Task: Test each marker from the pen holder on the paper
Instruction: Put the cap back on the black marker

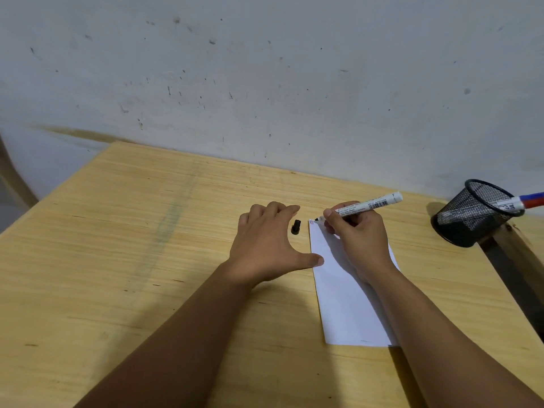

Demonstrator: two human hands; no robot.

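Note:
My right hand (pixel 357 231) grips a white marker (pixel 371 205) with a black tip. The tip touches the top left corner of the white paper (pixel 344 295), beside small red marks. My left hand (pixel 266 242) lies flat on the table with fingers spread, its thumb touching the paper's left edge. The marker's black cap (pixel 295 227) lies loose on the table between my hands. The black mesh pen holder (pixel 474 213) stands tilted at the right, with a red and a blue marker (pixel 521 201) sticking out of it.
The wooden table (pixel 132 245) stretches wide to the left. A marked white wall (pixel 265 69) stands right behind it. A dark gap and a wooden beam (pixel 518 260) run along the table's right edge, below the pen holder.

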